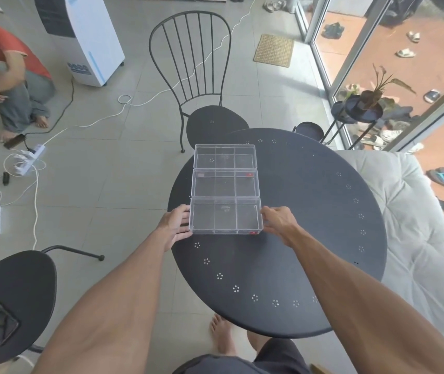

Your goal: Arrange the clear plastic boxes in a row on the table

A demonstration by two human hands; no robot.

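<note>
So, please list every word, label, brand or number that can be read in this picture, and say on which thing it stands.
None can be read.
White floor appliance: blue marking low on its front, too blurred.
Middle clear box: small red sticker, too small.
Nearest clear box: red sticker at one corner and a faint embossed mark, both illegible.

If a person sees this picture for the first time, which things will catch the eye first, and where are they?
First come the three clear plastic boxes in a row on the round dark table, running away from the viewer near its left edge. The left hand and the right hand press the short sides of the nearest box, which touches the middle box; the far box lies beyond. Behind the table stands a black metal chair.
</note>
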